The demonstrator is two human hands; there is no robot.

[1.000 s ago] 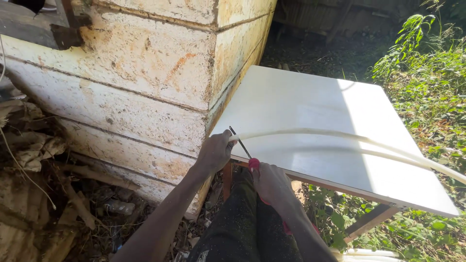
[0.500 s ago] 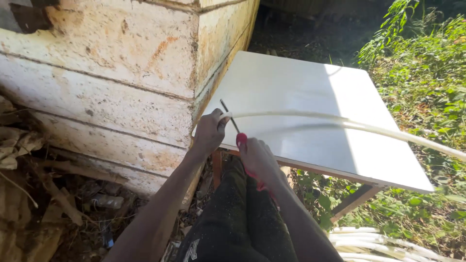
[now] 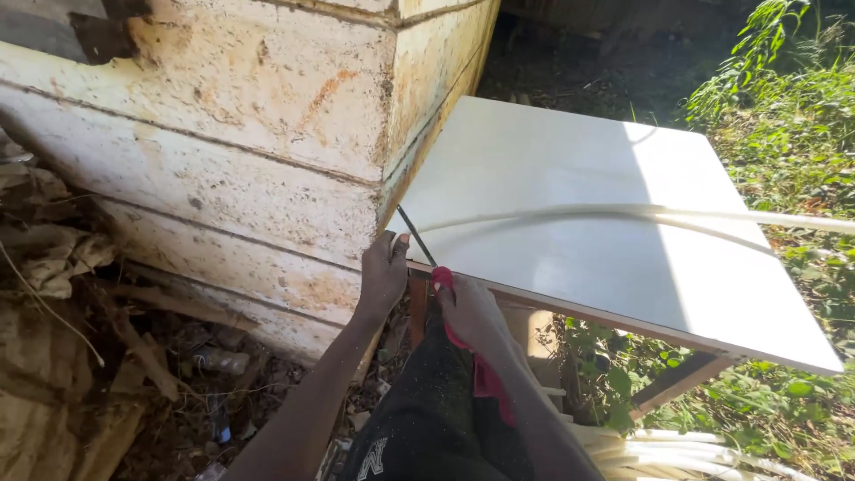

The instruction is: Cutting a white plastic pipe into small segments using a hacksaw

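- Against the frame half a second back, the head view has tipped slightly, so that the white board sits a little higher and more to the right; both hands have kept their places at its near left corner, and the thin dark blade has stayed slanted up and to the left.
- At far left, dry husks and scraps (image 3: 53, 258) lie on the ground below the weathered plank wall (image 3: 223, 134).
- The left hand (image 3: 383, 272) is curled closed at the corner of the board, its thumb pressed on the end of the long white strip (image 3: 623, 214), pinning it against the board's edge.
- Just right of it, the thin dark blade (image 3: 415, 235) rises from a red handle (image 3: 443, 278).
- The right hand (image 3: 470, 312) is wrapped shut around that handle, below the board's near edge.
- The white board (image 3: 570, 160) lies flat on a wooden frame (image 3: 677, 379), one corner touching the wall.
- The strip runs in a shallow arc across the board and off past its right edge.
- Green weeds (image 3: 784, 134) grow at far right, and a bundle of white strips (image 3: 677, 450) lies on the ground below.
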